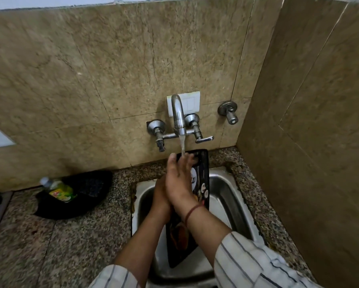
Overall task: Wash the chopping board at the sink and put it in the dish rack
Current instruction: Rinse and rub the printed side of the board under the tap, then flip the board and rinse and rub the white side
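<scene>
A long black chopping board with printed pictures stands lengthwise in the steel sink, its far end leaning near the wall. Water runs from the chrome tap onto the board's top end. My right hand lies flat on the board's face, fingers spread under the stream. My left hand grips the board's left edge, mostly hidden behind the right hand.
A green dish-soap bottle lies in a black basket on the speckled granite counter to the left. A separate wall valve sits right of the tap. A tiled side wall closes in the right.
</scene>
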